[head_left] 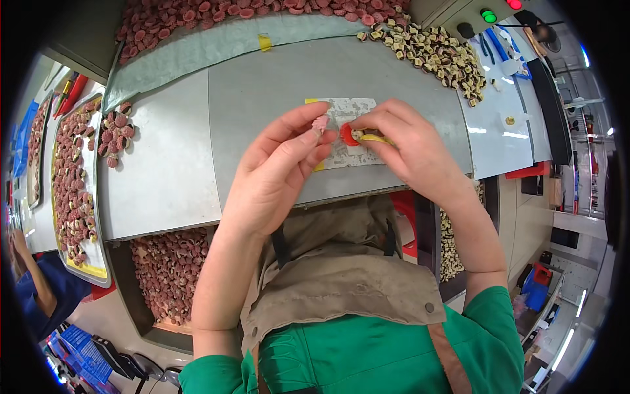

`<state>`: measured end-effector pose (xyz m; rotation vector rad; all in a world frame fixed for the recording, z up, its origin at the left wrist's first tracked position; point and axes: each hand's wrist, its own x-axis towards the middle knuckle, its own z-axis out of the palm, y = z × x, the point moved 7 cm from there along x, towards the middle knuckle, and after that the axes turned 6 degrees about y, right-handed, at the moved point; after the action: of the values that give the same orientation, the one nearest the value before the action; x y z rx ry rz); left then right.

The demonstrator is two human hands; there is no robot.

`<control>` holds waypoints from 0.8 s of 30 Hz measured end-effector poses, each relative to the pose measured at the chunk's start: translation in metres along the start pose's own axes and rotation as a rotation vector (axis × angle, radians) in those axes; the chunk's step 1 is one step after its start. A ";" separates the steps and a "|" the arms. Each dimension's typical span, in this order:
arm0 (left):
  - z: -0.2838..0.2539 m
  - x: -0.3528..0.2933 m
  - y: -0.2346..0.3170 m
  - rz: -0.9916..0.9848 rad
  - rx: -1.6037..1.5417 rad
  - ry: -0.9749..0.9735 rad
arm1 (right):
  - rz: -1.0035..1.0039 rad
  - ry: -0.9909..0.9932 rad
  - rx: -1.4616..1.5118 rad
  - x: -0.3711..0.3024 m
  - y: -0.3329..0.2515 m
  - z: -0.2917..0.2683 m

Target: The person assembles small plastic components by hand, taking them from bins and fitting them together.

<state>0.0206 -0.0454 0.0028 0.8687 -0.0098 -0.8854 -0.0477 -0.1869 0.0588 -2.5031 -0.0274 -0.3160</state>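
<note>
Above the middle of the grey worktop, my left hand (pixel 279 157) pinches a small pink ridged piece (pixel 320 123) between thumb and fingertips. Close beside it, the fingers of my right hand (pixel 410 141) are closed round a small cream piece (pixel 357 134). A bright red round part (pixel 346 134) shows at those fingertips, and something yellow (pixel 375 138) sticks out along the thumb; how these are joined is hidden by the fingers. Beneath both hands lies a worn white sheet (pixel 351 106) with yellow tape at its left corners.
Pink ridged cups (pixel 216 10) are heaped at the far edge on a pale green cloth (pixel 197 49). Cream-and-brown pieces (pixel 426 49) lie far right. Left stand a tray (pixel 100 253) of pink-and-cream pieces and a small pile (pixel 117 134). An open drawer (pixel 170 269) holds more. A co-worker's arm (pixel 36 276) shows left.
</note>
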 end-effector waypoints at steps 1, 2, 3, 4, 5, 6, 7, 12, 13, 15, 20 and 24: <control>0.000 0.000 -0.004 -0.015 -0.087 -0.001 | -0.025 0.025 -0.036 0.001 0.000 0.003; -0.001 0.001 -0.007 -0.017 -0.089 -0.001 | -0.050 0.050 -0.073 0.001 -0.001 0.004; -0.001 0.001 -0.007 0.000 -0.131 -0.025 | -0.048 0.049 -0.074 0.002 0.000 0.006; -0.001 0.001 -0.007 0.017 -0.173 -0.048 | -0.070 0.064 -0.087 0.003 -0.001 0.007; -0.002 0.001 -0.008 0.016 -0.174 -0.048 | -0.091 0.080 -0.099 0.003 -0.002 0.007; -0.004 0.001 -0.010 -0.001 -0.222 -0.040 | -0.090 0.079 -0.099 0.003 -0.002 0.007; -0.006 0.001 -0.011 -0.018 -0.270 -0.032 | -0.106 0.075 -0.090 0.002 -0.003 0.006; -0.014 -0.001 -0.006 0.021 -0.284 0.015 | -0.136 0.065 -0.103 0.004 -0.005 0.004; -0.016 -0.002 -0.004 0.038 -0.254 0.036 | -0.125 0.066 -0.105 0.004 -0.004 0.004; -0.012 -0.003 0.000 0.031 -0.305 -0.016 | -0.116 0.066 -0.107 0.004 -0.004 0.004; -0.013 0.001 -0.007 -0.017 -0.425 -0.157 | -0.112 0.060 -0.110 0.004 -0.005 0.004; -0.010 0.000 -0.010 -0.026 -0.380 -0.133 | -0.065 0.065 -0.072 0.004 -0.005 0.003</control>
<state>0.0179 -0.0425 -0.0102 0.4559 0.0534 -0.9305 -0.0435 -0.1815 0.0605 -2.5650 -0.0729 -0.4315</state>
